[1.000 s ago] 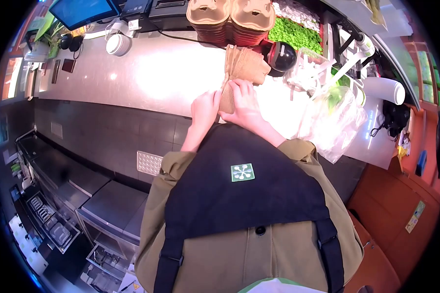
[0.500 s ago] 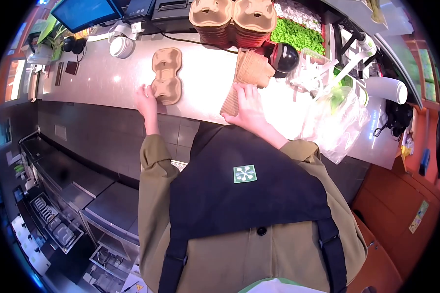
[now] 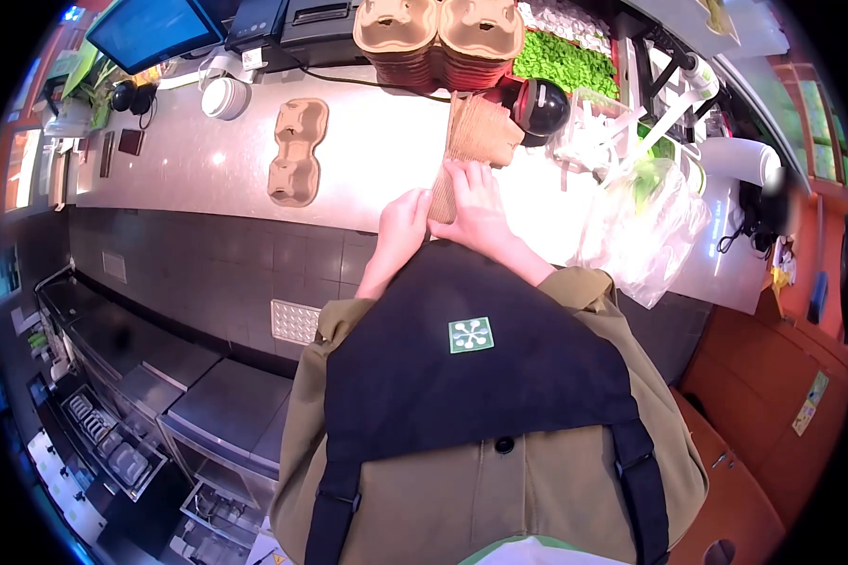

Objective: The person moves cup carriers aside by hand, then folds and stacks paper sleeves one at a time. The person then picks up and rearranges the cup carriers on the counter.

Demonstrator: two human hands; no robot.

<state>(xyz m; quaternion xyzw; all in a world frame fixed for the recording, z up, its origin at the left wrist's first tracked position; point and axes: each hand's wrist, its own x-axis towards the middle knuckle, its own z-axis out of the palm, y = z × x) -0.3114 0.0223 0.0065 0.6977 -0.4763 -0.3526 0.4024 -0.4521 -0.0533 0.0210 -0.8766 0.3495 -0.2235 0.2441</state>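
Observation:
Both hands are at the near end of a stack of brown paper cup sleeves (image 3: 471,141) lying on the pale counter (image 3: 367,151). My right hand (image 3: 476,209) lies flat on top of the stack's near end. My left hand (image 3: 403,224) is against the stack's left edge, fingers curled toward it. A brown pulp two-cup carrier (image 3: 298,152) lies alone on the counter, well to the left of my hands.
Two stacks of pulp carriers (image 3: 438,38) stand at the counter's back. A black round object (image 3: 540,105), clear plastic bags (image 3: 645,226), a white cup (image 3: 735,162), a lidded cup (image 3: 224,97) and a screen (image 3: 151,28) surround the work area. Steel equipment lies below left.
My left hand let go of the single carrier on the left and came back to the sleeve stack beside my right hand. The carrier now lies alone on the counter.

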